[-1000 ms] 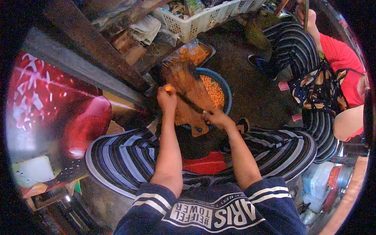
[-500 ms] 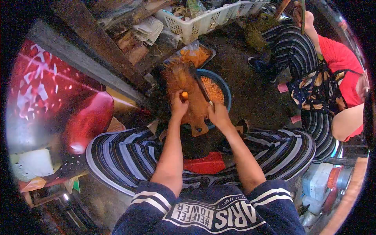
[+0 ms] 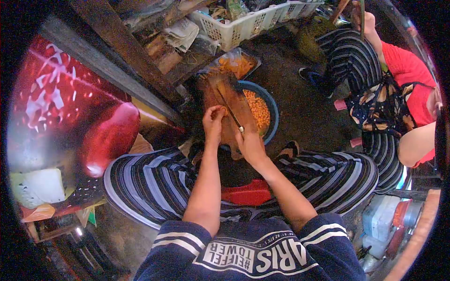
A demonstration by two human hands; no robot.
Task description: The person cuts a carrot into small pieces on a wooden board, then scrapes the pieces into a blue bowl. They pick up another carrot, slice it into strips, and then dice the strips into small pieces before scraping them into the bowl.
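A wooden chopping board [image 3: 243, 112] lies across a blue basin [image 3: 274, 117] of small diced orange pieces [image 3: 258, 108], likely carrot. My left hand [image 3: 213, 122] is closed at the board's left side. Its fingertips pinch a carrot piece [image 3: 225, 112], of which only a bit of orange shows. My right hand [image 3: 252, 147] grips a knife [image 3: 229, 107] by its handle, near the board's close end. The long blade points away from me over the board, close beside my left fingertips. A tray of orange pieces [image 3: 236, 66] stands beyond the board.
A white plastic crate [image 3: 243, 30] stands at the back. Wooden beams [image 3: 126, 47] and a glossy red printed sheet [image 3: 84, 112] are on the left. Another person in a red top [image 3: 405, 68] sits at the right. Under my legs is something red [image 3: 246, 193].
The knife has swung left, from the board's right edge to beside my left fingertips. My right hand moved left with it. The orange cut end in my left hand shows less now.
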